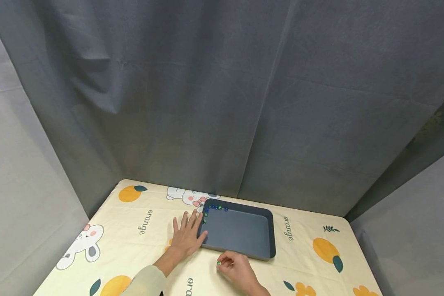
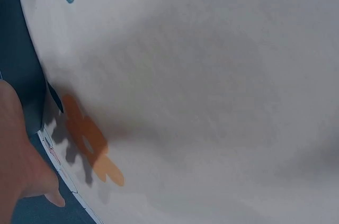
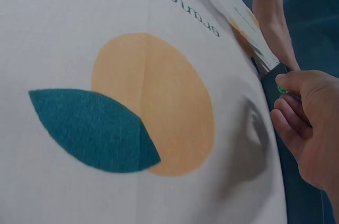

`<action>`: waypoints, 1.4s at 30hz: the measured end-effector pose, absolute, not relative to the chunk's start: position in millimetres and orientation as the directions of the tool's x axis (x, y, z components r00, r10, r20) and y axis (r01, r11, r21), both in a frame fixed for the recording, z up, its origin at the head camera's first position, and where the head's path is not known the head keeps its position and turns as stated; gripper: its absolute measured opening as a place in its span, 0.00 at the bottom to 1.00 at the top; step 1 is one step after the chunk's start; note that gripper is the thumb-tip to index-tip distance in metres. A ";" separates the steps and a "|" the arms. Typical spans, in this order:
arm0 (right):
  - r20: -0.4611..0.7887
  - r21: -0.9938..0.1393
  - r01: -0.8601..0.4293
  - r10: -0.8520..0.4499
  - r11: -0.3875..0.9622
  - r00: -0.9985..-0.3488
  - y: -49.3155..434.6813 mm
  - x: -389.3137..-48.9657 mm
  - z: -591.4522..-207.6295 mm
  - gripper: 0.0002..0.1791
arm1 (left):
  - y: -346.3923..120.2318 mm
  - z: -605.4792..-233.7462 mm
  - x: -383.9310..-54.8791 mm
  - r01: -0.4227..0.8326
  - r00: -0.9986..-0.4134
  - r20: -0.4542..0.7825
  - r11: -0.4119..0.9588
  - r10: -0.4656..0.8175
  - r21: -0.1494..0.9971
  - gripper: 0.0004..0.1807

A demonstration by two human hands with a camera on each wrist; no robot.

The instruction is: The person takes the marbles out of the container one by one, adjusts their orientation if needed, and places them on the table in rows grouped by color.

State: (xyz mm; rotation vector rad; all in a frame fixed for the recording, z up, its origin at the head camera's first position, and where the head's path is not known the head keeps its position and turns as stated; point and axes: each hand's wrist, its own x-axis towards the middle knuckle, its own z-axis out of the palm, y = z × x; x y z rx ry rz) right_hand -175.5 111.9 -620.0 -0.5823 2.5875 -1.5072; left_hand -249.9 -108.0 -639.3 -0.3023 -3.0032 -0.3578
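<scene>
Marble (image 3: 281, 90) pinched by right fingers (image 3: 294, 80) looks shiny green.

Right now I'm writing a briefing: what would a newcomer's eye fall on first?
Probably the dark tray on the tablecloth, with blue and green pieces around its far left corner. Next, the right hand by the near edge, pinching a green piece, and the left hand at the left edge.

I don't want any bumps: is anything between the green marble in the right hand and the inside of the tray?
Just the tray's near wall: the green marble in the right hand would probably have to go over it. Nothing else visible is in the way; the left hand is by the tray's left side.
</scene>
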 end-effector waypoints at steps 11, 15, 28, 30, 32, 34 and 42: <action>0.066 -0.859 -0.237 -0.362 0.454 -0.930 96.6 -176.9 -631.3 0.06 | -108.7 -638.9 -250.3 0.208 -0.974 0.133 0.955 0.182 0.213 0.38; 0.067 -0.854 -0.249 -0.378 0.456 -0.923 93.6 -177.6 -635.4 0.06 | -108.5 -636.7 -249.3 0.210 -0.974 0.130 0.953 0.184 0.218 0.38; 0.080 -0.785 -0.290 -0.374 0.548 -0.924 82.9 -177.3 -633.1 0.07 | -108.8 -638.6 -249.8 0.200 -0.977 0.123 0.955 0.177 0.220 0.38; 0.072 -0.781 -0.285 -0.373 0.556 -0.925 81.5 -177.2 -633.1 0.07 | -109.0 -639.4 -249.9 0.201 -0.976 0.126 0.954 0.176 0.223 0.38; 0.065 -0.778 -0.279 -0.369 0.564 -0.927 80.2 -177.3 -633.8 0.07 | -109.1 -639.3 -249.6 0.201 -0.976 0.127 0.954 0.176 0.223 0.38; 0.068 -0.772 -0.280 -0.364 0.571 -0.929 79.2 -177.7 -635.2 0.07 | -109.0 -638.8 -249.3 0.199 -0.977 0.122 0.956 0.176 0.217 0.38; 0.075 -0.748 -0.279 -0.340 0.603 -0.937 78.1 -179.0 -639.1 0.08 | -108.3 -636.7 -249.0 0.204 -0.976 0.122 0.952 0.180 0.227 0.37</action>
